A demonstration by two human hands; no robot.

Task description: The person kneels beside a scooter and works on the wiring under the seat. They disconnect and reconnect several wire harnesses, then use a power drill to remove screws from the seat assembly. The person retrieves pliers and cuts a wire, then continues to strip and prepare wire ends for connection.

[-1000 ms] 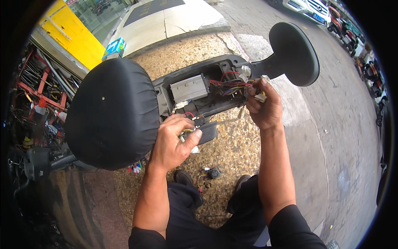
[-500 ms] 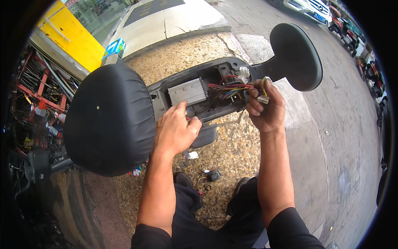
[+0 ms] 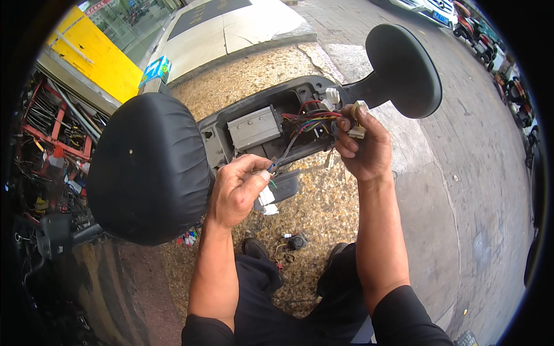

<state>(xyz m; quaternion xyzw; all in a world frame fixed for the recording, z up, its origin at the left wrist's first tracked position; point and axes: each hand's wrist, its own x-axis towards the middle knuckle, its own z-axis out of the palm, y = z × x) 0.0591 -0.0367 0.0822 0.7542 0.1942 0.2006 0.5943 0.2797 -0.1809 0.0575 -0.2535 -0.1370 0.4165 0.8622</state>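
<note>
An open black scooter deck (image 3: 301, 92) holds a silver finned controller box (image 3: 253, 127) and bundled coloured wires (image 3: 311, 116), with white connectors (image 3: 332, 96) at their right end. My right hand (image 3: 366, 141) grips wire connectors at the bay's right side. My left hand (image 3: 239, 187) pinches thin wires below the controller, near white connectors and a black plastic flap (image 3: 283, 184). A black padded seat (image 3: 144, 167) stands at the left of the deck; a smaller black pad on a stem (image 3: 404, 72) rises at the right.
A cluttered red tool rack (image 3: 52, 127) and yellow board (image 3: 98, 52) stand left, near a blue box (image 3: 154, 70). A small round part with wires (image 3: 298, 242) lies between my feet. A white car (image 3: 422, 10) and parked scooters (image 3: 490, 52) line the paved street at right.
My left hand went up toward the controller, then came down slightly, now pinching grey and coloured wires drawn out over the bay's edge. My right hand keeps its hold on the connectors.
</note>
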